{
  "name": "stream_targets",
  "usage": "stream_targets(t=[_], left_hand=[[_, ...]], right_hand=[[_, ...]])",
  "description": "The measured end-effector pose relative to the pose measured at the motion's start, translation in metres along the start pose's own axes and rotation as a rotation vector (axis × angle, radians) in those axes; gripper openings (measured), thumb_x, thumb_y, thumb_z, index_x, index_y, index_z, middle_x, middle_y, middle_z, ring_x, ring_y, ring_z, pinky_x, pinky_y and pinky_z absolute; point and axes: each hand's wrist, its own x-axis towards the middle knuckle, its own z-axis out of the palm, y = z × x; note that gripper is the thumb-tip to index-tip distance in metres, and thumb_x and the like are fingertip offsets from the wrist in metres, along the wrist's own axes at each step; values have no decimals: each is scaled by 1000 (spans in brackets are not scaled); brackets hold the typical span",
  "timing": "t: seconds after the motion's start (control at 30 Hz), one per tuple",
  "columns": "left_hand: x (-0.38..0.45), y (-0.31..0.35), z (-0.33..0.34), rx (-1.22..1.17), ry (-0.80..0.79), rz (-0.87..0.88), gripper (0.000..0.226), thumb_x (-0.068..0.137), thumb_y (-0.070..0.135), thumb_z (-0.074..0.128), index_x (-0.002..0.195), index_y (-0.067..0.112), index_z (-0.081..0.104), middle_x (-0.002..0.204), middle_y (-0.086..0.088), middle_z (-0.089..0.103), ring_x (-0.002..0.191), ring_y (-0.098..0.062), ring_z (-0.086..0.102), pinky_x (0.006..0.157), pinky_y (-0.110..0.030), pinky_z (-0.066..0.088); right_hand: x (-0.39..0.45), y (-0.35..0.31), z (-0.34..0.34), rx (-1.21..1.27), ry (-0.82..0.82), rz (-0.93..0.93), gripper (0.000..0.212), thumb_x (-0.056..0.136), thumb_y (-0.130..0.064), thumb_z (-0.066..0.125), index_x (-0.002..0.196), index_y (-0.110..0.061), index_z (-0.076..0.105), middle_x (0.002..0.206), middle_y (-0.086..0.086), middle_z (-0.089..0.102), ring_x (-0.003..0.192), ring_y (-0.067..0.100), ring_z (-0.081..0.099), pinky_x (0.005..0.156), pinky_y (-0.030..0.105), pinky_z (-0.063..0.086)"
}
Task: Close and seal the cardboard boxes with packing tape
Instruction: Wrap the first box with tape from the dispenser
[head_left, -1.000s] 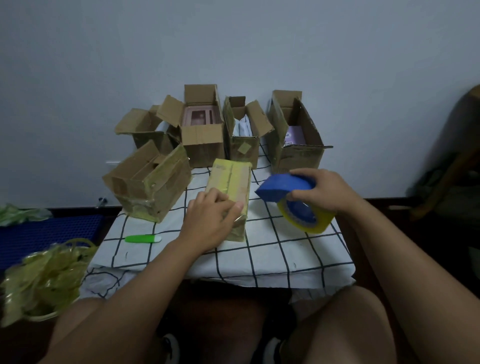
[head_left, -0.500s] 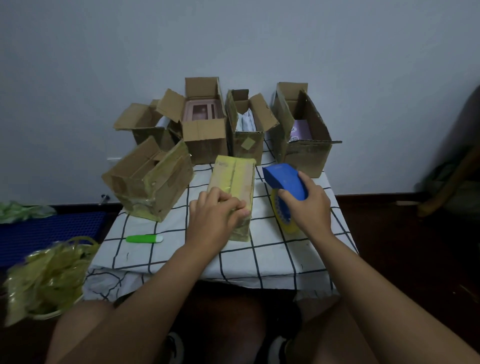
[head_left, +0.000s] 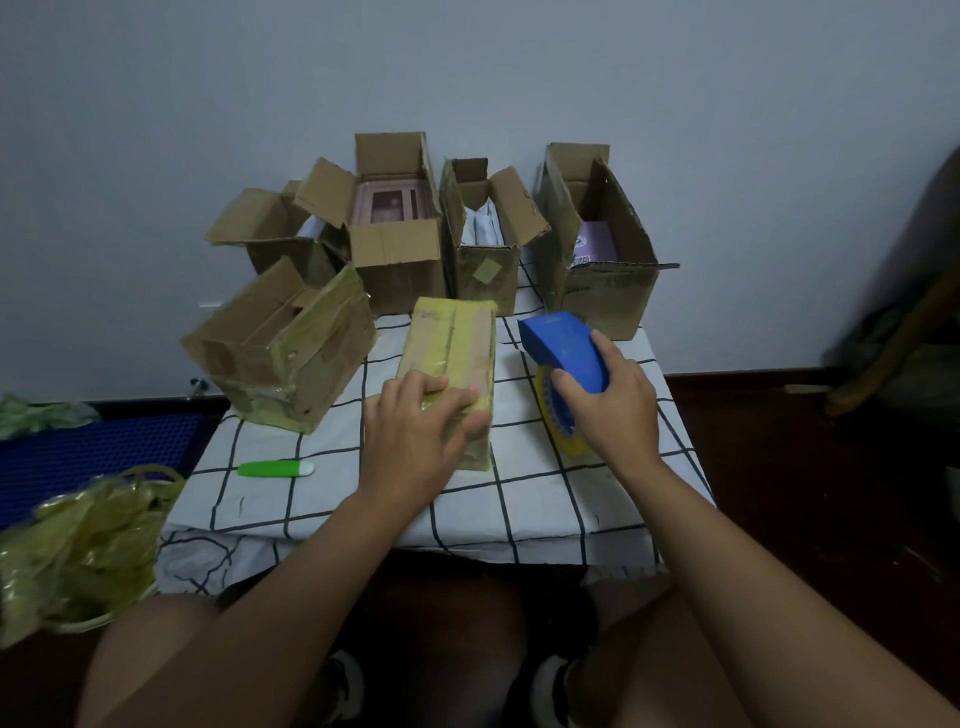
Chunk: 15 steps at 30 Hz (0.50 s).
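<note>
Blue tape dispenser has come down beside the taped box, right hand curled round it. Left hand presses flat on the box, mid-surface. Looks sealed; four open boxes behind still need tape.

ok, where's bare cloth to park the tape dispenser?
Free: the near strip of the checked cloth in front of both hands, and the patch between the green cutter and the left hand. Crowded: the back row of open boxes; the tilted box fills the left rear.
</note>
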Motion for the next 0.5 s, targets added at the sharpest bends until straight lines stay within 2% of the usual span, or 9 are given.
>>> stream_targets(t=[0.17, 0.27, 0.37, 0.5], left_hand=[[2, 2, 9, 72, 67, 52, 39, 85, 59, 50, 101, 30, 71, 103, -3, 56, 97, -21, 43, 79, -35, 26], [2, -1, 9, 127, 79, 116, 35, 83, 57, 60, 105, 30, 67, 105, -5, 56, 98, -23, 44, 79, -38, 31], [-3, -4, 7, 154, 51, 142, 47, 75, 59, 71, 111, 32, 60, 109, -5, 55, 99, -25, 46, 79, -40, 36], [5, 3, 1, 130, 28, 90, 48, 80, 70, 53, 106, 32, 67, 104, -1, 53, 97, -22, 45, 78, -36, 32]], right_hand=[[-2, -1, -1, -3, -3, 2, 70, 89, -49, 64, 151, -32, 35, 112, -1, 48, 99, 12, 46, 78, 29, 38], [-3, -1, -1, -3, 5, -1, 70, 89, -49, 64, 151, -32, 35, 112, -1, 48, 99, 12, 45, 78, 29, 38], [-4, -2, -1, -2, 9, -2, 70, 89, -49, 64, 151, -31, 35, 112, -1, 48, 98, 12, 45, 78, 29, 38], [-5, -1, -1, 6, 14, -4, 70, 89, -49, 64, 150, -31, 36, 112, -1, 48, 98, 13, 46, 78, 29, 38]])
